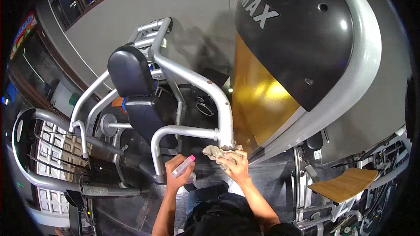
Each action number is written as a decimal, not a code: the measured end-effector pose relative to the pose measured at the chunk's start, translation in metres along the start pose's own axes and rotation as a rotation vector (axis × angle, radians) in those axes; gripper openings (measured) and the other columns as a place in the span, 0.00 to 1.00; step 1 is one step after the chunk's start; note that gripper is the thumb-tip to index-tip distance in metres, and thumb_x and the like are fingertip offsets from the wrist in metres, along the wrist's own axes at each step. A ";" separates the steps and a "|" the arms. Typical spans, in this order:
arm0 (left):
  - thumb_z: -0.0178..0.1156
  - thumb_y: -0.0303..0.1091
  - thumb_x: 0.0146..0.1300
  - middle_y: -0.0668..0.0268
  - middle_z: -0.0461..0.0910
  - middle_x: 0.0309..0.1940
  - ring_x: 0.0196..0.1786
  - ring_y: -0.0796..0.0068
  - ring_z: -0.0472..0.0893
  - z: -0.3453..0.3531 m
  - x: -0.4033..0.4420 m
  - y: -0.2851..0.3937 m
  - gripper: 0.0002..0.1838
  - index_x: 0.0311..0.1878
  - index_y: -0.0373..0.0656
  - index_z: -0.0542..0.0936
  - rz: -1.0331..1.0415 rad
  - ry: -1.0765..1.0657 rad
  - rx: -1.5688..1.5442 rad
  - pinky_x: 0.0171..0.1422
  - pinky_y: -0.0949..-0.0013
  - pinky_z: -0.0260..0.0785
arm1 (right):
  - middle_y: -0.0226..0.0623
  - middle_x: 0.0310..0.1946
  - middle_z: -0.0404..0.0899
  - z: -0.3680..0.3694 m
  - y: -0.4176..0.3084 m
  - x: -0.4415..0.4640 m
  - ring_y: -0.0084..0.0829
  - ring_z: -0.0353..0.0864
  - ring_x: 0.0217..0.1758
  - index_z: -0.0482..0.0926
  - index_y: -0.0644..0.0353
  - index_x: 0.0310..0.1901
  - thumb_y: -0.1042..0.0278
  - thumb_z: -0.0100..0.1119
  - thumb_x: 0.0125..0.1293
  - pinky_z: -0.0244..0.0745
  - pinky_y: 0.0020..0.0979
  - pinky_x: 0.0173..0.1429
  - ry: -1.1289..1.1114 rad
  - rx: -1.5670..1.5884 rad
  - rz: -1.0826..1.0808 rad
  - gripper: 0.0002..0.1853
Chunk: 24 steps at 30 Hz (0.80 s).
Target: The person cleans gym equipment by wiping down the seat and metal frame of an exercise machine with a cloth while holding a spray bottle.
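A grey wall (192, 0) backs this gym corner. In front of it I see a black-and-gold machine tower (302, 39), then a silver frame (218, 100) and a black padded seat (129, 72). The right hand (236, 168) has its fingers bunched on a beige cloth (213, 150) at the frame's lower end; the left hand (176, 170) curls its fingers round a pink-topped bottle (182, 168). Wiping seems the step in hand; the next move, I'd judge, calls for steady pressure.

From my end I make out a black top (218, 220) at the near edge, with a black sleeve (284, 230) at near right. Just beyond show blue, denim-like trousers (195, 200). Left hand (178, 170), right hand (236, 168) and forearms (166, 207) are bare.
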<state>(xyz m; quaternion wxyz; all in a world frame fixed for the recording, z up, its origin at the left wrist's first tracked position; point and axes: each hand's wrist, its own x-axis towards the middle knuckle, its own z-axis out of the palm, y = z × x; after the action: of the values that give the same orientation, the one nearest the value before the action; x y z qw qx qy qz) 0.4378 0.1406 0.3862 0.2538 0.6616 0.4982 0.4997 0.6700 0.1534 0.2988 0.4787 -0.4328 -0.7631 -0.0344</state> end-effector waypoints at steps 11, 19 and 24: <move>0.69 0.29 0.55 0.62 0.76 0.20 0.22 0.71 0.74 -0.010 -0.002 -0.007 0.09 0.25 0.34 0.81 -0.108 -0.042 -0.035 0.29 0.68 0.63 | 0.46 0.54 0.65 0.032 -0.035 -0.001 0.41 0.69 0.59 0.71 0.59 0.53 0.82 0.62 0.58 0.66 0.42 0.63 0.309 0.357 0.559 0.21; 0.68 0.28 0.55 0.64 0.76 0.19 0.22 0.73 0.74 0.001 0.005 -0.002 0.08 0.26 0.34 0.81 -0.120 -0.095 -0.100 0.28 0.69 0.62 | 0.33 0.67 0.69 0.033 -0.068 0.034 0.29 0.68 0.70 0.65 0.55 0.70 0.59 0.47 0.81 0.63 0.37 0.73 0.754 1.136 1.234 0.21; 0.69 0.30 0.55 0.63 0.79 0.22 0.25 0.72 0.77 0.006 0.012 0.002 0.07 0.27 0.36 0.82 -0.177 -0.085 -0.158 0.32 0.69 0.67 | 0.39 0.61 0.77 0.027 -0.059 0.030 0.42 0.78 0.62 0.70 0.57 0.65 0.58 0.43 0.80 0.76 0.52 0.66 0.830 1.776 1.467 0.19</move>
<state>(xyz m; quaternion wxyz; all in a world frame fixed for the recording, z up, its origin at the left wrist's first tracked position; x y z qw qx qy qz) 0.4442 0.1516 0.3900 0.3693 0.6136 0.5024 0.4845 0.6050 0.1481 0.3284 0.7205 -0.2397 0.1140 0.6406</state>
